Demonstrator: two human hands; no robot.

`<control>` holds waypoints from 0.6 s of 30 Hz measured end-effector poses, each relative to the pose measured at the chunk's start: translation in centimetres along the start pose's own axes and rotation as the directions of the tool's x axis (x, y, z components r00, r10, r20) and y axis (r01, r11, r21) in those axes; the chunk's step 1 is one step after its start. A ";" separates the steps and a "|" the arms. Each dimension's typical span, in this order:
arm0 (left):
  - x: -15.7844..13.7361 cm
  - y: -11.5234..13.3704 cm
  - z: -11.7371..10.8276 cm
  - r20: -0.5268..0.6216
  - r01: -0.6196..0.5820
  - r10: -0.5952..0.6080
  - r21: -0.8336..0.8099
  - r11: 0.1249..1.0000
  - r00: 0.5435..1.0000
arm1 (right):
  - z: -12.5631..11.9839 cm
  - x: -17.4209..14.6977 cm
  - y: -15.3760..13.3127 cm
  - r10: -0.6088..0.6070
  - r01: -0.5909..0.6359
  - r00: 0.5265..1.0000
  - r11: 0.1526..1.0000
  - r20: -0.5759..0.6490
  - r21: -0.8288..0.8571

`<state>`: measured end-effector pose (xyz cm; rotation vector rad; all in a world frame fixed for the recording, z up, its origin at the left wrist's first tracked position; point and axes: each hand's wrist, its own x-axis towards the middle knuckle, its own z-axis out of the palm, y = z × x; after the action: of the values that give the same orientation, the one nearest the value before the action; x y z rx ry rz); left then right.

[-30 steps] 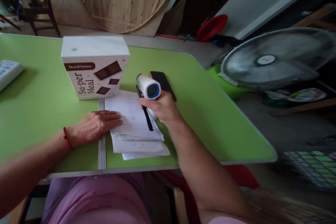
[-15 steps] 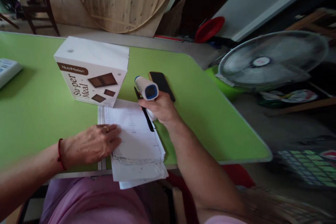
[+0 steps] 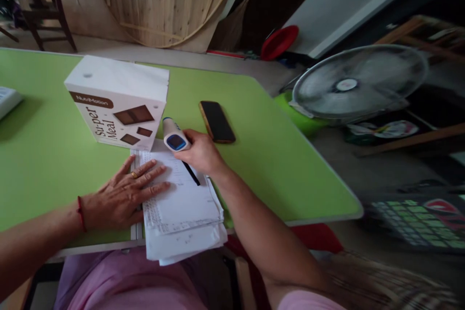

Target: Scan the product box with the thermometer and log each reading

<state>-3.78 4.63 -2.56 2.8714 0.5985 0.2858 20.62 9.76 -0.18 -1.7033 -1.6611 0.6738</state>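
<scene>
My right hand [image 3: 203, 152] is closed around a white and blue infrared thermometer [image 3: 176, 136], its small dark screen facing me. A black pen [image 3: 191, 173] sticks out below that hand over the papers; whether the fingers grip it too is hidden. My left hand [image 3: 134, 186] lies flat with fingers spread, its fingertips on the left edge of a stack of written papers [image 3: 189, 208]. Behind the papers stands a white box [image 3: 119, 106] printed "NutriMotion Su-per Meal", close to the thermometer. A dark phone [image 3: 217, 122] lies to the right of the thermometer.
The green table [image 3: 283, 169] has a rounded right corner. A white object [image 3: 9, 101] sits at its far left. Beyond the right edge stands a round fan [image 3: 359, 82]. A dark wooden chair [image 3: 41, 9] and a red basin [image 3: 279, 42] are behind the table.
My right hand has brought the thermometer left and down, nearer the box and over the papers. My left hand's fingers have spread out flat. The view has shifted slightly.
</scene>
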 end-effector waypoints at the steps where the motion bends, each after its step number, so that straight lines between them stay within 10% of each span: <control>1: 0.0 0.1 -0.1 0.002 0.004 -0.004 0.004 1.000 1.000 | 0.2 0.0 -0.1 0.005 -0.005 1.000 0.999 0.010 -0.034; 18: -0.2 0.0 -0.6 0.040 0.026 -0.027 0.037 0.999 0.999 | 0.8 0.0 -1.8 0.016 -0.004 0.996 0.989 0.082 -0.151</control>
<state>-4.14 4.65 -2.00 2.8944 0.6407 0.2149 18.84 9.80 0.66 -1.8117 -1.8021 0.6462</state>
